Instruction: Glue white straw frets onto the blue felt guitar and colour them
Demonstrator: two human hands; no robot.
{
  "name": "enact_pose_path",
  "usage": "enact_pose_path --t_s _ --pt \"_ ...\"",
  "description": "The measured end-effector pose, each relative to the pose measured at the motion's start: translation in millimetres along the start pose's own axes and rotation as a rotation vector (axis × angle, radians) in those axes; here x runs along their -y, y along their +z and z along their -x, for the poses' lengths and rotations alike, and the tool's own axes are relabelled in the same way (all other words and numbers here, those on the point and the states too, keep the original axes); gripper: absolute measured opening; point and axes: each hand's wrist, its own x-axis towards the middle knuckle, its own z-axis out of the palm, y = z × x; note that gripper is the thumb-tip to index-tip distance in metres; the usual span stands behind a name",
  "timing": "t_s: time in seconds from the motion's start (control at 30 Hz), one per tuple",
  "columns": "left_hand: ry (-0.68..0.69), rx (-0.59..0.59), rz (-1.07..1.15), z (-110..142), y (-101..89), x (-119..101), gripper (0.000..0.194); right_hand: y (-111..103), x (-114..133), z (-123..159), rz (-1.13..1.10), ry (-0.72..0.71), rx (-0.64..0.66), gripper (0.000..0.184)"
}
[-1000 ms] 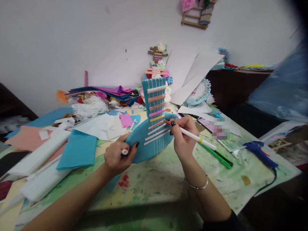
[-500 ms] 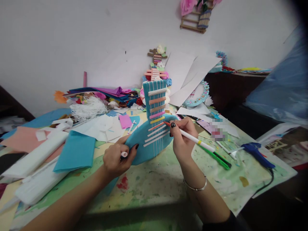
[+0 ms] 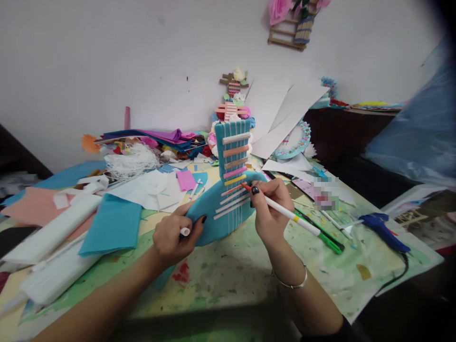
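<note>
My left hand (image 3: 176,232) grips the left edge of a blue guitar-shaped craft piece (image 3: 206,216), tilted up over the table. A small cylinder with a pale open end, perhaps a pen cap (image 3: 184,232), also sits in that hand's fingers. White strings run along the craft piece, crossed by several short sticks in white, orange, brown, pink and yellow. My right hand (image 3: 271,209) is closed around a white marker (image 3: 292,213). Its red-orange tip touches a stick (image 3: 233,191) below the yellow one; that stick is partly orange-red, and those under it are white.
A green utility knife (image 3: 331,243) and a blue glue gun (image 3: 384,232) lie on the right. Folded blue paper (image 3: 110,225), white rolls (image 3: 53,232) and tangled white string (image 3: 131,160) are on the left. Paper flowers and scraps line the wall side.
The craft piece has shifted slightly right and down in view, and the marker tip has moved a little with it. Both hands keep their holds.
</note>
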Motion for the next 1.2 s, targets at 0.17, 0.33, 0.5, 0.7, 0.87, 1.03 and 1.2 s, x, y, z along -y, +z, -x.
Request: enact_pose_path --t_s 0.17,0.33,0.5,0.7,0.87,1.03,1.2 --pt "-0.019 0.013 0.000 0.1 -1.4 -1.6 0.033 -0.3 -0.7 1.3 0.013 0.009 0.023 0.018" --pt "-0.020 0.033 0.024 0.5 -2.6 -1.8 0.032 0.3 -3.0 3.3 0.029 -0.018 0.015 0.017" --pt "-0.020 0.016 0.010 0.3 -2.5 -2.1 0.032 0.7 -2.2 4.2 0.093 -0.009 0.014 0.018" --pt "-0.009 0.012 0.019 0.4 -1.6 -3.0 0.034 0.4 -0.8 4.2 0.082 -0.031 0.004 0.019" --pt "-0.033 0.017 0.019 -0.8 -2.2 -5.3 0.034 1.4 0.1 5.8 0.094 -0.066 0.076 0.016" --pt "-0.024 0.003 0.021 0.7 -1.6 -4.4 0.033 1.6 0.2 7.4 0.099 -0.023 0.031 0.017" --pt "-0.007 0.006 0.019 0.2 -1.1 -3.6 0.034 2.0 2.0 8.2 0.073 -0.063 0.100 0.013"
